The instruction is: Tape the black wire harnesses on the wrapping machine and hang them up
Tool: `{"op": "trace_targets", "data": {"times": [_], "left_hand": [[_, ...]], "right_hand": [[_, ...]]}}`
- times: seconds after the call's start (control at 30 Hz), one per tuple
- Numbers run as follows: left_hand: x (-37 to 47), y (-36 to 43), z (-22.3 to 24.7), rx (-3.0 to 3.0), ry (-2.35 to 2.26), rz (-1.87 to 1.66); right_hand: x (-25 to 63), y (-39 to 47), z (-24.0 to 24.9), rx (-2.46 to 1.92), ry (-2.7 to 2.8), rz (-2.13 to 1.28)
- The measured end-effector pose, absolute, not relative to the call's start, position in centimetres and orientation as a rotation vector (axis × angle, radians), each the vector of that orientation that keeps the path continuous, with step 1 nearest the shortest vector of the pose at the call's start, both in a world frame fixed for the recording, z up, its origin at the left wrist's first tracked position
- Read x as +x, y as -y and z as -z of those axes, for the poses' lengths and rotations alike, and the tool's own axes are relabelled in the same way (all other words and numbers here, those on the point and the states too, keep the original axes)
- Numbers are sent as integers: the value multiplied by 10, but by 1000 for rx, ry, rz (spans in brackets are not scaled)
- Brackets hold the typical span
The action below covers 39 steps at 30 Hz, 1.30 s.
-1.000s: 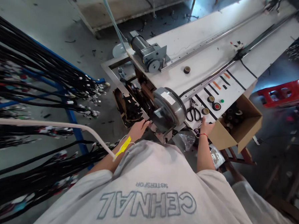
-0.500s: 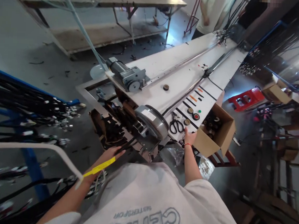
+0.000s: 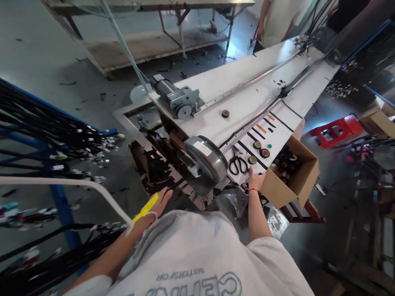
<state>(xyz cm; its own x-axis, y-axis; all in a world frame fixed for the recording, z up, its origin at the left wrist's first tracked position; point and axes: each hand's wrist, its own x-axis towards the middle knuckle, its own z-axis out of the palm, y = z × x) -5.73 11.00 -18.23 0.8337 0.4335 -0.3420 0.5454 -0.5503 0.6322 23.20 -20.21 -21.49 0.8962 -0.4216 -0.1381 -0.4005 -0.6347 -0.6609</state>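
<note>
My left hand (image 3: 161,200) is low, left of the machine's near end, its fingers closed around what looks like a black cable (image 3: 179,183) running toward the wheel. A yellow strip (image 3: 147,206) and a white cord lie across that wrist. At the near corner of the white table (image 3: 233,94), my right hand (image 3: 256,182) rests with the thumb apart from the fingers, partly hidden. Just beyond the thumb lies a tape roll (image 3: 252,160), with black-handled scissors (image 3: 238,164) to its left. The large grey wheel (image 3: 205,157) stands between my hands.
A motor (image 3: 175,96) sits at the table's left end. Red and green buttons (image 3: 265,153) are near another tape roll (image 3: 257,145). Right of the table stands a cardboard box (image 3: 292,175) of rolls. Cable bundles (image 3: 36,117) hang at left. A person (image 3: 280,20) stands at the far side.
The view has shifted, so the table sits slightly farther right and lower. My left hand has come up and a little closer to the machine. My right hand stays at the table corner.
</note>
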Motion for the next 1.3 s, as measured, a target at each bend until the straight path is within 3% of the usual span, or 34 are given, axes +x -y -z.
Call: {"op": "trace_targets", "data": {"times": [0.4,0.53,0.6,0.73,0.9,1.13,1.3], "left_hand": [[-4,-94,166,2167,-603,77],[-2,-107,177,2008,-390,391],[-7,-118,186,1960,-342,514],[-37,-134,192,2034,-524,376],[-80,-124,170,2004,-598,225],[-89,-112,154,1884,-551,480],[-111,-111,155,2069,-605,304]], "right_hand": [[235,206,224,-2345,-516,58],[234,203,219,-2337,-559,47],[234,202,217,-2334,-561,37],[235,203,218,-2342,-528,78],[239,206,226,-2339,-473,118],[239,208,229,-2349,-418,121],[241,210,232,-2353,-435,126]]}}
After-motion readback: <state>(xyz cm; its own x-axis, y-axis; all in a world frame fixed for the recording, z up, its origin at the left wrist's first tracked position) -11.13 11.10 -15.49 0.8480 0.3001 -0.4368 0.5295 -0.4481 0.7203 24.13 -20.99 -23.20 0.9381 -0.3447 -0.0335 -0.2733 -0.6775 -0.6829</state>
